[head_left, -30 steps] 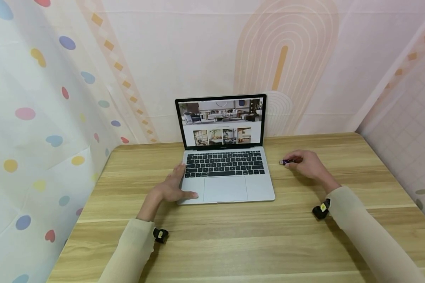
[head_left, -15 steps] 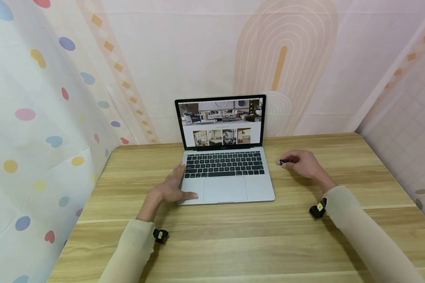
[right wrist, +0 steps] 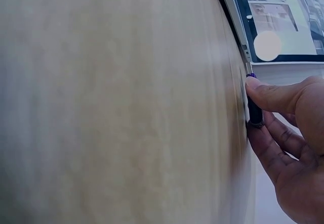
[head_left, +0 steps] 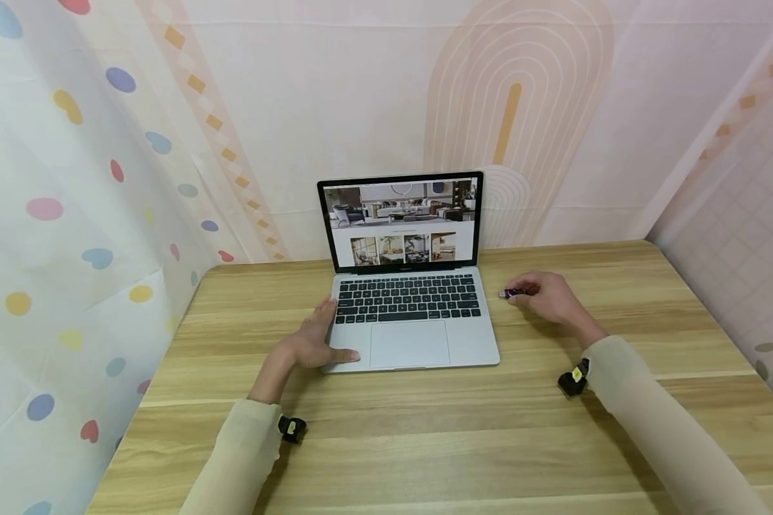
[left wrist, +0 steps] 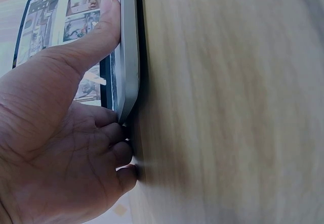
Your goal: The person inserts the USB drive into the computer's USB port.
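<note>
An unfolded silver laptop (head_left: pixel 409 343) stands on the wooden table, its screen (head_left: pixel 402 222) lit with pictures of rooms. My left hand (head_left: pixel 310 343) holds its front left corner. The thumb (left wrist: pixel 98 34) lies on top beside the trackpad and the other fingers line the left side. To the right of the keyboard, my right hand (head_left: pixel 547 297) pinches a small dark purple USB flash drive (right wrist: pixel 255 110) between thumb and fingers. Its silver plug (head_left: pixel 504 294) points left at the laptop's right side, a short gap away in the head view. The drive is held low, close over the table.
The wooden table (head_left: pixel 412 443) reaches back to a patterned cloth backdrop (head_left: pixel 361 93). Another cloth with coloured dots (head_left: pixel 71 250) hangs at the left, and a pale one (head_left: pixel 747 179) at the right. Small black cameras (head_left: pixel 573 379) sit on both wrists.
My right hand has slid a little to the left with the flash drive, bringing the plug nearer the laptop. The left hand and the laptop stay where they were.
</note>
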Demonstrator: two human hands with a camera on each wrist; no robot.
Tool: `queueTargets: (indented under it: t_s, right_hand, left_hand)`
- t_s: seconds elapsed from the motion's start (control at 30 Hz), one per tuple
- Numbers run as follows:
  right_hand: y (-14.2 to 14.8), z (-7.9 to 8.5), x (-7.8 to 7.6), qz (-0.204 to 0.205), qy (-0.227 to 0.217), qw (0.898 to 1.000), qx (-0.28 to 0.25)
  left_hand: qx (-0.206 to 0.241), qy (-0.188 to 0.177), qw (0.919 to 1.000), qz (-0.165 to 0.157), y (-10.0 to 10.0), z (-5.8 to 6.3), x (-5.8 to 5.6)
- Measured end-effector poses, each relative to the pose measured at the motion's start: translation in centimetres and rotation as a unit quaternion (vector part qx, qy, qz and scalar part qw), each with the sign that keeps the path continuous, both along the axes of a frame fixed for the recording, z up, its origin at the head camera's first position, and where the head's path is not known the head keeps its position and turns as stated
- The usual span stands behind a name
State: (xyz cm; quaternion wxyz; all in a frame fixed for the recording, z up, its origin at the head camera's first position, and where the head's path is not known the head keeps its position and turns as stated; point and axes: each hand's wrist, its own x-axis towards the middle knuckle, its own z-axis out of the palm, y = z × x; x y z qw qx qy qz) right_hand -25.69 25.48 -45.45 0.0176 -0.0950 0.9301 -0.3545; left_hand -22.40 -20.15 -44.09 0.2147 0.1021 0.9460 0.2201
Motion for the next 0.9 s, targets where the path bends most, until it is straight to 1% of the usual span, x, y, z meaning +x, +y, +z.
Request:
queueTargets:
  t_s: [0.23, 0.47, 0.77, 0.9]
  right_hand:
    - [-0.3, -0.1, -0.2, -0.002, -0.005, 1.000, 0.002]
    - [-0.7, 0.0, -0.5, 0.006, 0.006, 1.000, 0.005]
    - [-1.1, -0.1, -0.8, 0.007, 0.003, 1.000, 0.006]
    - [-1.2, -0.3, -1.1, 0.009, 0.009, 1.000, 0.007]
  left_hand:
    - [-0.002, -0.001, 1.0000, -0.003, 0.0, 0.1, 0.1]
    - [-0.003, -0.001, 1.0000, -0.007, -0.1, 0.1, 0.1]
    - [0.004, 0.001, 1.0000, -0.002, 0.0, 0.1, 0.0]
    - [0.006, 0.001, 1.0000, -0.001, 0.0, 0.1, 0.0]
